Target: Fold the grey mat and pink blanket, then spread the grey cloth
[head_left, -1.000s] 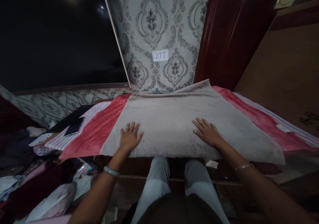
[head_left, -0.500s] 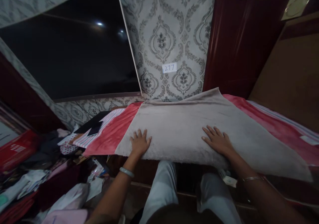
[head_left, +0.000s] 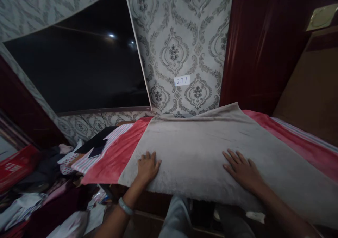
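A soft grey cloth (head_left: 190,150), like a plush blanket, lies spread over a surface against the wall, its far edge rumpled and its front edge hanging over. Beneath it a red cloth (head_left: 118,150) shows at the left and right, with a striped cloth (head_left: 86,162) under that. My left hand (head_left: 148,167) rests palm down on the grey cloth near its left edge, fingers stretched. On its right half my right hand (head_left: 241,167) lies flat, fingers spread. Neither hand grasps anything.
A large black television (head_left: 84,61) hangs at the left. Clothes (head_left: 23,206) are heaped on the lower left beside a red box (head_left: 17,164). A brown cardboard panel (head_left: 311,86) stands at the right. A paper label (head_left: 182,80) reading 277 is on the wall.
The view has tilted upward, so everything sits lower in it. My right hand has slid a little to the right on the grey cloth; my left hand stays near the left edge.
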A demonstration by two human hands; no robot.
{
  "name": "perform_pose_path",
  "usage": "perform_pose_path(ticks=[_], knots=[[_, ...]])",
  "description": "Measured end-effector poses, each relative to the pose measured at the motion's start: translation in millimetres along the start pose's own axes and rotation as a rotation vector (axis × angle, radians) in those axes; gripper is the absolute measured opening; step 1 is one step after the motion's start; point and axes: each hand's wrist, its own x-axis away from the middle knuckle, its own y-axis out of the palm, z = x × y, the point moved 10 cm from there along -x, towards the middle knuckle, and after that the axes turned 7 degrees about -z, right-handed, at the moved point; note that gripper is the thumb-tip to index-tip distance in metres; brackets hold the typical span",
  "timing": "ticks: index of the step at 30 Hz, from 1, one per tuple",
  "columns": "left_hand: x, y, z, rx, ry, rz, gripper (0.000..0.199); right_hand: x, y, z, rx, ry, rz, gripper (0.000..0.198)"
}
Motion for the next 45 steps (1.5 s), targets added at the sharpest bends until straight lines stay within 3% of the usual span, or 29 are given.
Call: perform_pose_path(ticks=[3,7,11,14,18,23,31,35,38,40,43,45], knots=[[-27.3,-14.8,10.9,0.031,0.061,-0.044,0.050,-7.9,5.2,2.6,0.028,0.009,-0.046,0.069],[-85.3,-24.5,56.6,0.082,0.202,-0.102,0.054,-34.9,-8.3,-15.6,0.049,-0.049,-0.163,0.065],[-142.0,-19.3,112.1,0.131,0.342,-0.208,0.064,-84.1,-38.2,-52.1,-0.024,-0.148,-0.202,0.061],[-170.2,-11.5,133.5,0.161,0.362,-0.232,0.063,-125.7,-45.0,-66.9,-0.066,-0.140,-0.208,0.063],[-186.3,6.9,136.0,0.184,0.323,-0.168,0.066,-160.3,-29.0,-64.9,-0.040,-0.065,-0.119,0.062],[-193.3,26.5,130.2,0.197,0.264,-0.114,0.069,-165.9,8.4,-59.6,-0.020,-0.063,-0.130,0.063],[-200.2,20.7,109.7,0.160,0.008,-0.082,0.075,-165.8,3.3,-58.9,-0.058,-0.051,-0.174,0.063],[-198.4,21.1,109.5,0.109,-0.013,-0.051,0.076,-165.3,1.8,-59.4,-0.089,-0.065,-0.171,0.062],[-202.0,10.5,111.1,0.058,0.042,0.007,0.071,-165.0,-1.0,-60.2,-0.114,-0.073,-0.140,0.061],[-211.6,-6.1,115.5,0.033,0.156,0.048,0.056,-164.7,-2.4,-61.2,-0.126,-0.071,-0.146,0.060],[-239.3,-39.7,117.6,0.005,0.293,0.095,0.041,-163.6,-5.2,-63.7,-0.130,-0.069,-0.177,0.060],[-265.4,-60.8,114.4,-0.014,0.289,0.118,0.039,-162.8,-8.2,-64.9,-0.131,-0.066,-0.185,0.060]])
